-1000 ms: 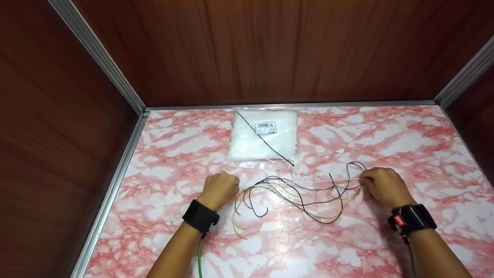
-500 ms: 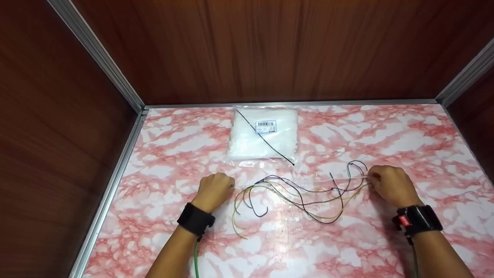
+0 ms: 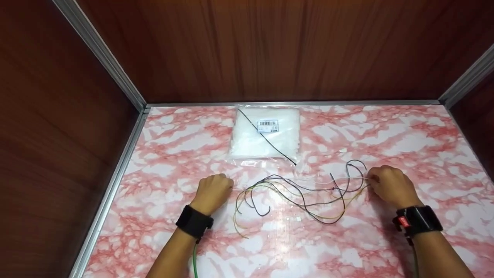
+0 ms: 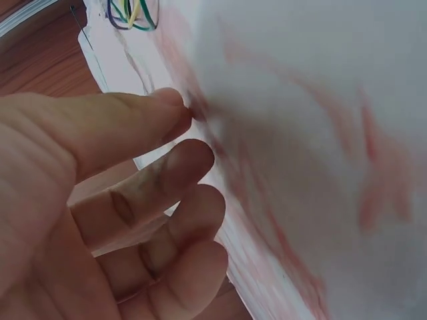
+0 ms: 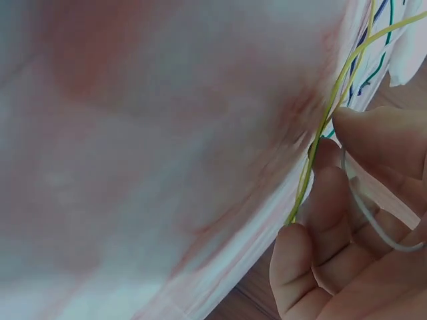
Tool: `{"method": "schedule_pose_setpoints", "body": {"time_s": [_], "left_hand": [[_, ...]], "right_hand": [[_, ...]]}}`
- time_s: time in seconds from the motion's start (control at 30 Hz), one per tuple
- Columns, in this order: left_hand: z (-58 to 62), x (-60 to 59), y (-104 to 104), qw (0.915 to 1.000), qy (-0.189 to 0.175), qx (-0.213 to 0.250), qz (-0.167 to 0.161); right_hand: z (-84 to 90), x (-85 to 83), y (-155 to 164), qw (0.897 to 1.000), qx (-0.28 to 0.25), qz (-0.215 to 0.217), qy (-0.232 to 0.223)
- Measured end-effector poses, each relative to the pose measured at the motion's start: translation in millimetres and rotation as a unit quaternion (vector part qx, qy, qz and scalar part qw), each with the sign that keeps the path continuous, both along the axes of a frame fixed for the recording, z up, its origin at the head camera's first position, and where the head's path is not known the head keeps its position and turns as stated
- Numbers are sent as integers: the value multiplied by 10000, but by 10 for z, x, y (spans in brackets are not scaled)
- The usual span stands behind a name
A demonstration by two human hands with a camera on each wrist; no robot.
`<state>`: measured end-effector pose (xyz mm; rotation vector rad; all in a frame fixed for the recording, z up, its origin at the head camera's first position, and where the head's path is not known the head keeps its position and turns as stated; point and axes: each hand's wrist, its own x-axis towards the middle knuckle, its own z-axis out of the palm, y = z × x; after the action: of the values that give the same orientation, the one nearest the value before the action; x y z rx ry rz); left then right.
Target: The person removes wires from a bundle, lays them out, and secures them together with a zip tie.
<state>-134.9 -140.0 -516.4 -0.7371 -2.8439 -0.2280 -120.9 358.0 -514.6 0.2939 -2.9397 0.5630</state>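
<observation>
Several thin wires (image 3: 323, 223), dark, yellow and green, lie in a loose, curving bundle between the hands. A white wire (image 3: 347, 178) runs across them from one hand to the other. My right hand (image 3: 393, 186) pinches its right end; in the right wrist view, its loose tail (image 5: 373, 223) curves over the palm. Yellow wire (image 5: 328, 113) passes alongside these fingertips. At the left end, my left hand (image 3: 213, 193) holds the white wire between thumb and forefinger, its other fingers loosely curled. The pinched tip is mostly hidden in the left wrist view.
Behind the wires, a clear plastic bag (image 3: 266, 144) of white contents with a barcode label lies flat. One black cable tie (image 3: 272, 143) crosses it diagonally. Dark wood panels (image 3: 270, 50) with metal edging enclose the red-and-white marbled table (image 3: 162, 247).
Both hands have moved slightly outward, apart from each other. The white wire's left end now shows beside the left hand, and its right stretch sags a little. The other wires barely moved.
</observation>
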Motion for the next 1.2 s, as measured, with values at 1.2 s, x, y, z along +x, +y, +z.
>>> {"method": "schedule_pose_setpoints", "body": {"time_s": [1.2], "left_hand": [[50, 37, -42, 9991, 404, 109, 104]], "right_hand": [[192, -530, -1931, 9985, 275, 93, -471]]}}
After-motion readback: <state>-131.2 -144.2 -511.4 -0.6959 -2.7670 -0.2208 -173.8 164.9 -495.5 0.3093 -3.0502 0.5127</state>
